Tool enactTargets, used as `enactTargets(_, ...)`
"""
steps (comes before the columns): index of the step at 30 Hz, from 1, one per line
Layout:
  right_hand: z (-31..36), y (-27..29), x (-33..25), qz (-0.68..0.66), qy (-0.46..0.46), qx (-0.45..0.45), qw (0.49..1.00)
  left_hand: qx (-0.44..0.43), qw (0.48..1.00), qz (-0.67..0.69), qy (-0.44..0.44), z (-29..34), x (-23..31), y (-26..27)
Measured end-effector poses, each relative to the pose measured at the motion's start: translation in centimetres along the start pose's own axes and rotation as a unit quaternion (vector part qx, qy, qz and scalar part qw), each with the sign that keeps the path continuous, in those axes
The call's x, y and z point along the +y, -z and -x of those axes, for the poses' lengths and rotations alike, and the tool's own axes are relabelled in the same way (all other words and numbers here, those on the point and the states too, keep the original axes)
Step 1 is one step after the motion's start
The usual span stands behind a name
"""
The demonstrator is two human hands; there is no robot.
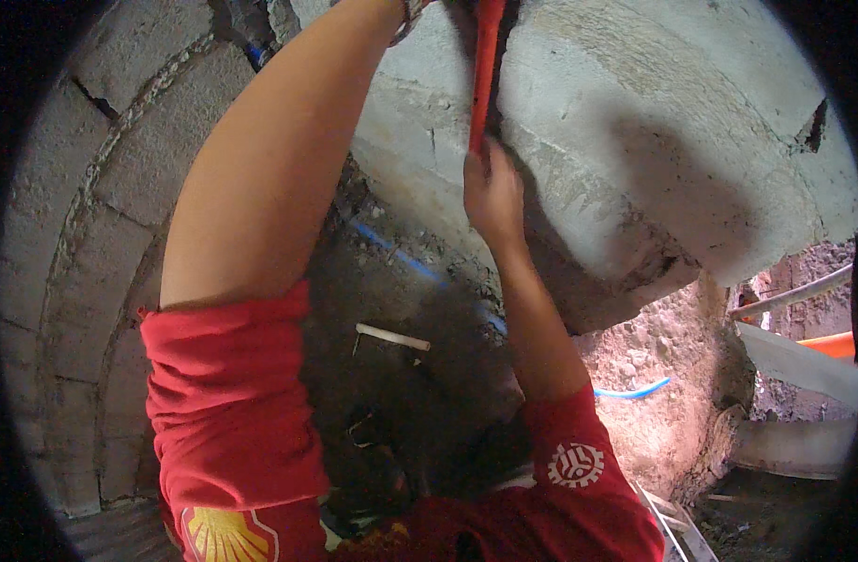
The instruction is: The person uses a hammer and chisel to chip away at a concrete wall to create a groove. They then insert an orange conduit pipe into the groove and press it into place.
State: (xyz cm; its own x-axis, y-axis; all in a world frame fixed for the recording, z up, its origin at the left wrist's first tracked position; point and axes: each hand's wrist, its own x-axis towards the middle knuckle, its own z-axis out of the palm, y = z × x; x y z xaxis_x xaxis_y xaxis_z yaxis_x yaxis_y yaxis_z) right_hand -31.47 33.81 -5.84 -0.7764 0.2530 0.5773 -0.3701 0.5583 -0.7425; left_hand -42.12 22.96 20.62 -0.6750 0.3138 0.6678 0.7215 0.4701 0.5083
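Note:
My right hand (495, 192) is closed around the lower end of a long red bar-like handle (486, 80), which runs up past the top edge of the picture. What the handle belongs to is out of sight. It stands in front of the grey concrete block wall (588, 103). My left arm (269, 159) reaches up to the top edge, a band (410, 21) showing at its wrist; the left hand itself lies beyond the picture.
More block wall (119, 225) curves along the left. Below lie a blue pipe (401, 258) and a short whitish pipe piece (392, 336) on dark soil. A ladder (677, 525) stands at lower right, with an orange pipe (827, 345) and a grey pipe (794, 291) farther right.

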Motion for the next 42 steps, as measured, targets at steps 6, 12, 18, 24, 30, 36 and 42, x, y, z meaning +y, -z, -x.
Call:
enactTargets(6,11.8,5.7,3.5,0.005,-0.056,-0.297,0.953,0.013,1.0,-0.022,0.004,-0.2,0.0,-1.2)
enactTargets(12,15.6,7.6,4.7,-0.095,-0.092,-0.516,0.846,0.083,0.995,0.037,-0.049,2.5,-1.0,-2.1)
enactTargets(18,15.3,7.3,6.0,-0.011,-0.07,-0.53,0.845,0.029,0.997,0.014,0.076,9.7,-5.5,-3.5)
enactTargets(24,16.4,7.0,6.9,-0.02,-0.065,-0.569,0.819,0.031,0.992,-0.032,0.115,16.2,-7.8,-10.8)
enactTargets(30,17.0,7.8,6.0,-0.036,-0.025,-0.566,0.823,0.134,0.986,0.011,0.103,18.6,-8.0,-14.5)
enactTargets(36,16.8,8.6,5.2,-0.001,-0.055,-0.592,0.804,0.131,0.964,0.008,0.233,22.0,-8.7,-17.1)
enactTargets(42,16.5,9.5,5.2,0.001,-0.053,-0.578,0.814,0.174,0.957,-0.026,0.231,22.1,-8.0,-18.4)
